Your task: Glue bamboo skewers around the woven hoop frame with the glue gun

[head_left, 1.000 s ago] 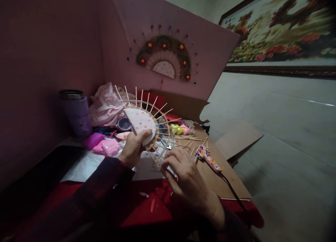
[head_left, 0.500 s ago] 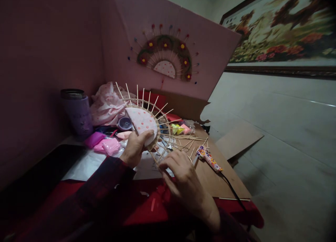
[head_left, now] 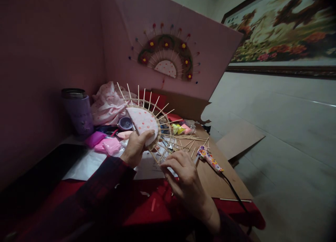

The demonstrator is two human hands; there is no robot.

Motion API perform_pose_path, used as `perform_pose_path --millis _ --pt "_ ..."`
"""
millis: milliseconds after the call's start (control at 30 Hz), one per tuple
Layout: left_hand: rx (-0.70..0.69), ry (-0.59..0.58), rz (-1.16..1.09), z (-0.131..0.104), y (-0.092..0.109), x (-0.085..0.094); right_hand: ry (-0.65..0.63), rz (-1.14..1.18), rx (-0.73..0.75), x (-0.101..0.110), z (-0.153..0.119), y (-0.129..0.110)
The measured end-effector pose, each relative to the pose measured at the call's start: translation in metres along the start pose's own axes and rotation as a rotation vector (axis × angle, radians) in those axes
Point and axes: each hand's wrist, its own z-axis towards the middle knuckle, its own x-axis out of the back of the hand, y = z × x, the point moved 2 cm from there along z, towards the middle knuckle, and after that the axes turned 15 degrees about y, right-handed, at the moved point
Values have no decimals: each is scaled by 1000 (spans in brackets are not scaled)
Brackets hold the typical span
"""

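Note:
My left hand [head_left: 136, 147] grips a half-round craft piece [head_left: 143, 122] by its lower part, thumb across the front. White fabric with reddish dots covers the half disc, and a braided edge runs round its curve. Thin wooden sticks [head_left: 144, 97] fan out from that edge. Outside it, an arc of twine [head_left: 171, 129] crosses the sticks and curves down towards my right hand [head_left: 181, 170]. The thumb and fingers of that hand are pinched at the lowest stick's tip, where the twine ends. What lies right between the fingertips is partly hidden.
A flower-patterned glue gun [head_left: 210, 159] lies on cardboard [head_left: 220, 186] at right, its cord trailing off the table. Loose sticks [head_left: 191, 139] lie behind it. A purple tumbler [head_left: 78, 112], pink packets [head_left: 107, 146] and dotted cloth [head_left: 109, 102] stand left. A finished-looking fan [head_left: 165, 56] decorates the pink board.
Hardly anything differs. The view has shifted slightly, and my right hand stays pinched at the lower end of the craft piece. My left hand keeps its hold.

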Motion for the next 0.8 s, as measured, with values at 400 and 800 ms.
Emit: perform_pose_path --millis 400,800 --pt "8 -17 3 -1 1 0 54 -6 76 0 1 -4" --pt "-9 -25 34 -2 2 -1 53 0 121 -8 -1 -5"
